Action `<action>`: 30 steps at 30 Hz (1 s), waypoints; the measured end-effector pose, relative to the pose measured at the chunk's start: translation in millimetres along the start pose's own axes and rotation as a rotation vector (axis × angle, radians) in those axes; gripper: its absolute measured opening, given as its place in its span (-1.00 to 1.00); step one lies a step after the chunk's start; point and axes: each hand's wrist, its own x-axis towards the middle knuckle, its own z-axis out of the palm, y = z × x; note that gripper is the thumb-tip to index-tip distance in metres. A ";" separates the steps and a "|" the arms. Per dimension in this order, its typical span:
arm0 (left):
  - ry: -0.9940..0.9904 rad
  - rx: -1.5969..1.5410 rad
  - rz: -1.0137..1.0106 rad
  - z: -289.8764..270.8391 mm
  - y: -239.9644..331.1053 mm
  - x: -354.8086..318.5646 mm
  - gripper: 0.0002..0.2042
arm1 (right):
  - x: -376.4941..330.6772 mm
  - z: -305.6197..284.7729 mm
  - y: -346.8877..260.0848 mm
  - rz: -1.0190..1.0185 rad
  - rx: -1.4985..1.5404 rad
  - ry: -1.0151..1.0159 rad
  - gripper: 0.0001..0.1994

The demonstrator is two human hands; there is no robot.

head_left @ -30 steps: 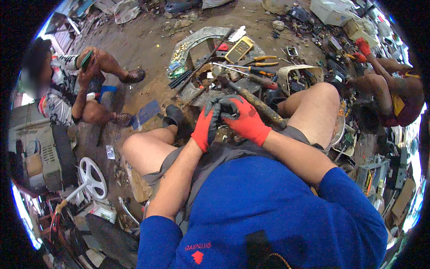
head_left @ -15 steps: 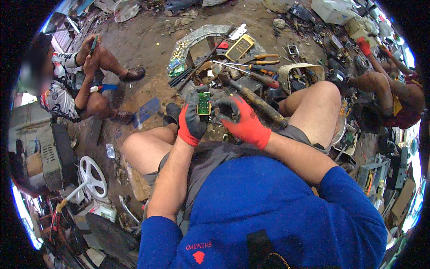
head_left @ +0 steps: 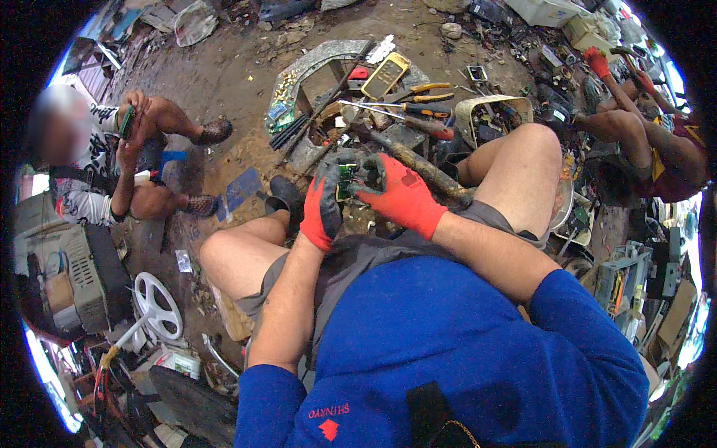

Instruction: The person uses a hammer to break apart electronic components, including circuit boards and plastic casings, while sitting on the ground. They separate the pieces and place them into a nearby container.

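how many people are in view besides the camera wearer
2: one person at left, in a black-and-white patterned shirt, holding a thin green object; a second person at right, wearing a red glove. Others may be hidden.

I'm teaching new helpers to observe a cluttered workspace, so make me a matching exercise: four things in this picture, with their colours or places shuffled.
Column one:
1. Circuit board
2. Spoked wheel
3. Flat sheet
4. Rectangular device

Column two:
A. Blue
B. Between the left hand and the right hand
C. Yellow-rimmed
D. White

Pairs: 1-B; 2-D; 3-A; 4-C
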 end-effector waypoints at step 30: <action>0.091 -0.098 -0.345 -26.3 -51.3 -0.9 -0.48 | 2.6 -11.6 -4.5 -0.247 -0.069 -0.161 -0.58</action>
